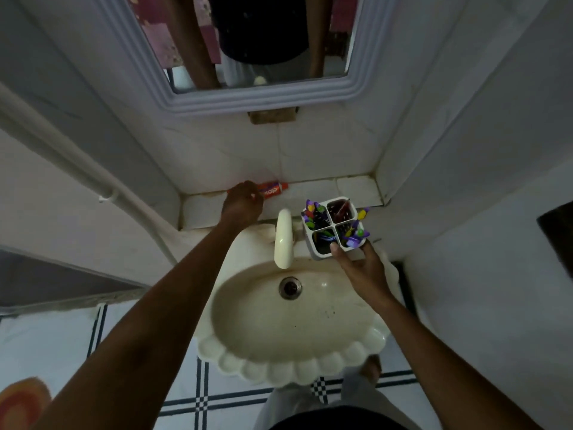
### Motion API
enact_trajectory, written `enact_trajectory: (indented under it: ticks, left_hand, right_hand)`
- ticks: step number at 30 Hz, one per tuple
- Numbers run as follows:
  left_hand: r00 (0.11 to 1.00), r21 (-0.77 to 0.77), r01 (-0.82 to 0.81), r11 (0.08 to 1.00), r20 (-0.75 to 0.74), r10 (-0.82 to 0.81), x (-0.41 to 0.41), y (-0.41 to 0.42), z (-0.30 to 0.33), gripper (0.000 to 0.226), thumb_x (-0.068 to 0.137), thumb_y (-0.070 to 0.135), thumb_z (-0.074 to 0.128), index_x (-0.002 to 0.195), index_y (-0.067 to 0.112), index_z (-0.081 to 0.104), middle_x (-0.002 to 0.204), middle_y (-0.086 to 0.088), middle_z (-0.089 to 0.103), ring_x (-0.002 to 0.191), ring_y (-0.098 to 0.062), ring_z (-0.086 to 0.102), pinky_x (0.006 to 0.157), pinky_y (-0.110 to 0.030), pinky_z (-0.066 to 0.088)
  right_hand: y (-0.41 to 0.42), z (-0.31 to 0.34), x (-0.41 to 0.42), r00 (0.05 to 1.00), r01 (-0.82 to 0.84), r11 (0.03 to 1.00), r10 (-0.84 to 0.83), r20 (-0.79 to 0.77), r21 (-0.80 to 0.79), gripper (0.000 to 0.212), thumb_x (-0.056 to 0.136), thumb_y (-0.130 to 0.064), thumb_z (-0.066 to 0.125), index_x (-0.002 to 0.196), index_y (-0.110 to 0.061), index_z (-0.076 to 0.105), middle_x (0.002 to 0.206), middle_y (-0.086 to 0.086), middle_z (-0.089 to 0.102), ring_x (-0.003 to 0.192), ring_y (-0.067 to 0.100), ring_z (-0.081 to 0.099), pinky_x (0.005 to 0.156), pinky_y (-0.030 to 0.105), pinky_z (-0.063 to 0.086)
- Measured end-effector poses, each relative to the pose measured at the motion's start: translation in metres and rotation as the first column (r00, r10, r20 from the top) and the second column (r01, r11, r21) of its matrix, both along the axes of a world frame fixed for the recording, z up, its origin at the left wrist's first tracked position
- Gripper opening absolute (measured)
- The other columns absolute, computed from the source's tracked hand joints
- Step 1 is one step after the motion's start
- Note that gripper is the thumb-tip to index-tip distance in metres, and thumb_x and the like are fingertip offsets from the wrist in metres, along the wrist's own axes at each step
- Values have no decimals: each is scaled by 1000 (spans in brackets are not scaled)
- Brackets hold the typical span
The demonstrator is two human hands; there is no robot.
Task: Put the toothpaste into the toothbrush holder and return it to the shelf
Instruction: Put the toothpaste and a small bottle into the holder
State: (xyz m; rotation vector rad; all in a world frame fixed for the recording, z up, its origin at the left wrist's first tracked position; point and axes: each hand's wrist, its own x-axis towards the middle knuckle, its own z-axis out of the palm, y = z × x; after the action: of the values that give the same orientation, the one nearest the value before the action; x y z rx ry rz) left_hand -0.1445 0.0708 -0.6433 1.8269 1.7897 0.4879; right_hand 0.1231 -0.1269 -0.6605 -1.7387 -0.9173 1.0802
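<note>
The toothpaste (273, 190), a red-orange tube with a white cap, lies flat on the tiled shelf (356, 189) behind the basin (297, 324), hard against the back wall. Its cap end points toward the toothbrush holder (335, 226); its other end is hidden under the left hand (243, 203).

The left hand is on the tube at that end, knuckles up and fingers curled down over it. Whether the fingers have actually closed around the tube cannot be told from this angle.

The toothbrush holder is a white, square, four-compartment caddy. It stands at the back rim of the basin, just beside the tap (283, 237), on the side away from the toothpaste. Toothbrushes (313, 212) with purple, yellow and green handles fill three compartments; the far compartment nearest the shelf shows a dark red interior, its contents unclear.

The right hand (362, 268) reaches up from the near side of the basin. Its thumb presses on the near edge of the holder and its fingers wrap the outer wall, so the hand grips the holder loosely, partly open.

The tap is cream-coloured and curves down over the basin. The basin is cream, scallop-edged, with the drain (290, 287) near the tap. A framed mirror (248, 41) hangs on the wall above the shelf.
</note>
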Motion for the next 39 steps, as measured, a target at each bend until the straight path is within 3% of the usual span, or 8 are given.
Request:
enact_trajectory:
  ticks: [5, 14, 21, 23, 26, 31, 36, 39]
  left_hand:
    - [940, -58, 162, 985, -294, -172, 6, 23, -13, 51, 101, 30, 60, 150, 14, 53, 144, -17, 59, 130, -40, 55, 105, -49, 47]
    - [845, -132, 153, 979, -496, -199, 9, 35, -20, 75, 84, 52, 79, 140, 10, 55, 143, -19, 51, 133, -41, 45, 106, -52, 41]
    - [888, -95, 122, 988, -435, -151, 8, 28, -10, 45, 92, 58, 68, 114, 19, 70, 112, -7, 73, 113, -30, 62, 103, -47, 45]
    - [937, -48, 85, 995, -337, -96, 7, 17, 8, 42, 91, 62, 70, 102, 21, 72, 95, -2, 74, 94, -25, 69, 84, -38, 55]
    - [985, 85, -18, 996, -169, 32, -1, -11, 47, 40, 87, 63, 75, 93, 23, 74, 82, 3, 71, 76, -20, 68, 58, -27, 44]
    - [991, 181, -98, 979, 108, 79, -2, -72, 122, 24, 92, 42, 77, 100, 19, 79, 82, 5, 75, 71, -10, 67, 58, -27, 47]
    - [998, 259, 4, 966, 63, -21, 18, -124, 163, 10, 86, 36, 83, 92, 30, 80, 70, 13, 73, 63, -5, 66, 60, -32, 55]
    - [988, 325, 123, 938, -130, -84, 46, -145, 166, 11, 85, 39, 81, 92, 32, 79, 72, 9, 75, 67, -13, 70, 61, -31, 52]
  right_hand:
    - [1, 0, -3, 1000, -12, 1000, 12, -1, -21, 61, 87, -70, 84, 142, -48, 67, 134, -18, 78, 128, 9, 72, 107, 36, 57]
    - [0, 4, -3, 1000, -28, 998, 28, 9, -58, 58, 89, -67, 82, 142, -51, 65, 132, -18, 78, 114, 9, 75, 95, 32, 60]
    - [2, 4, -2, 999, -33, 997, 34, 5, -73, 58, 89, -67, 82, 141, -50, 65, 132, -21, 77, 109, -2, 74, 94, 28, 58]
    - [1, 2, -1, 1000, -30, 997, 31, 2, -75, 55, 88, -68, 83, 139, -52, 65, 129, -22, 78, 106, -2, 75, 96, 31, 59]
    - [1, 2, -2, 999, -28, 997, 27, -16, -69, 53, 88, -66, 84, 137, -52, 67, 125, -23, 80, 105, -2, 76, 98, 31, 59]
    - [1, 3, 3, 997, -69, 996, 66, -47, -52, 62, 83, -74, 85, 138, -54, 66, 128, -23, 80, 120, 6, 75, 105, 35, 59]
    - [3, 3, 7, 991, -107, 994, 104, -80, -27, 80, 78, -84, 80, 147, -47, 62, 137, -21, 75, 131, 8, 67, 112, 40, 55]
    - [8, 0, 12, 987, -135, 990, 132, -89, -28, 96, 67, -96, 78, 148, -47, 62, 140, -20, 74, 134, 11, 67, 115, 44, 54]
